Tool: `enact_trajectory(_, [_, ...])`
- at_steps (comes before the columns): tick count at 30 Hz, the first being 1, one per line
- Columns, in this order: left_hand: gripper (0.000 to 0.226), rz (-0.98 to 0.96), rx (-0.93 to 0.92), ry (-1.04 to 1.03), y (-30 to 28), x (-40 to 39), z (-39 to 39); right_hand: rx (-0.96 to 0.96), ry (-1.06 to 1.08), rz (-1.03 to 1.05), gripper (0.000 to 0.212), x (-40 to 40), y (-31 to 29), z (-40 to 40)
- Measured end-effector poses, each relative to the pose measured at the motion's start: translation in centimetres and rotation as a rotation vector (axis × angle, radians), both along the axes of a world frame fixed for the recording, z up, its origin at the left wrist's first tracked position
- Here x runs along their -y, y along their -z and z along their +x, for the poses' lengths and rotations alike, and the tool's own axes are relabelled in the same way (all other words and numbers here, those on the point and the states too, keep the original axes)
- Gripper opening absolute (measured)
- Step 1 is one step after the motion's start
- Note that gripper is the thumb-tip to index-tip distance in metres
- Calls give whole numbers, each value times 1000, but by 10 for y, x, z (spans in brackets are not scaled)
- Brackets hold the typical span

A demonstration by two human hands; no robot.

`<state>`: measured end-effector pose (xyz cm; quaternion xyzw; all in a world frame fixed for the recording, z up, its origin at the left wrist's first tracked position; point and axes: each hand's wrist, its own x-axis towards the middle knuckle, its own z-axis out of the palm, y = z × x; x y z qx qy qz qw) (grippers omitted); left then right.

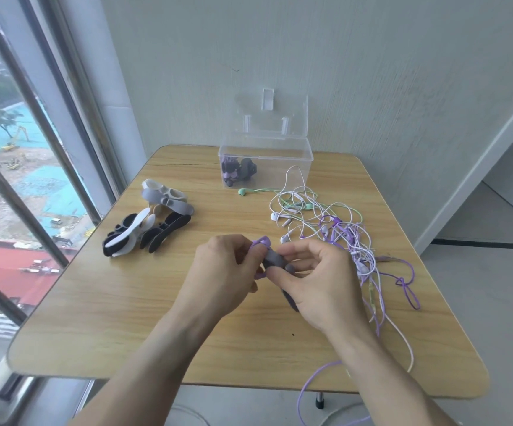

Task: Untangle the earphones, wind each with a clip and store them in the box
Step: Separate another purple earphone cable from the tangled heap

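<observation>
From the head camera, the two hands meet over the middle of the wooden table (95, 302), and between them sits a grey clip (275, 260) with a purple earphone cord (261, 241) looped beside it. The left hand (227, 272) has its fingers curled inward, pinching the purple cord against the clip's left end. The right hand (316, 281) is curled too, thumb and fingertips closed on the clip's right part, with the clip's tail sticking out below its thumb.

Just right of the right hand lies the tangle of earphones (335, 229), white, green and purple cords crossed over one another, some trailing off the table's near edge. Beyond both hands, near the wall, stands the clear box (266, 161), lid up, with a wound bundle (238, 172) inside at its left end. Left of and beyond the left hand lies a pile of spare clips (150, 222), grey, black, white and beige.
</observation>
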<state>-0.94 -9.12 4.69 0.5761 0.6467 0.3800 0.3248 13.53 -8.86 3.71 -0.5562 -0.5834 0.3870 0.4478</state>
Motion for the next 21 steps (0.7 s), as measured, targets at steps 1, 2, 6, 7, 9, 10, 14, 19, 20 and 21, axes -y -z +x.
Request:
enact_trajectory(1, [26,-4,-1,18,0,0,-1,18,-4,12,27,0,-1,0])
enact_trajectory(2, [25,-13,-5,32,0,0,-2,27,-4,23,29,0,0,-1])
enact_trajectory(6, [24,-49,17,66,1,-2,-7,37,31,51,27,0,7,-4])
enact_trajectory(7, [24,-47,18,70,1,-1,-7,23,39,47,29,0,9,-5])
enact_trajectory(9, [22,-34,20,66,1,-1,-7,-46,44,6,35,-2,11,-5])
enact_trajectory(10, [22,-28,23,62,2,-2,-8,-92,39,-25,38,-3,13,-5])
enact_trajectory(14, [23,-2,-17,44,3,-2,-8,-216,55,-112,40,-3,15,-10])
enact_trajectory(19, [17,41,24,-20,4,-1,-4,-304,88,-197,43,-2,11,-12])
enact_trajectory(20, [17,51,28,-28,4,-1,-4,-325,93,-216,43,-2,9,-12])
enact_trajectory(21, [16,62,25,-33,4,-1,-3,-348,99,-233,43,-3,8,-12])
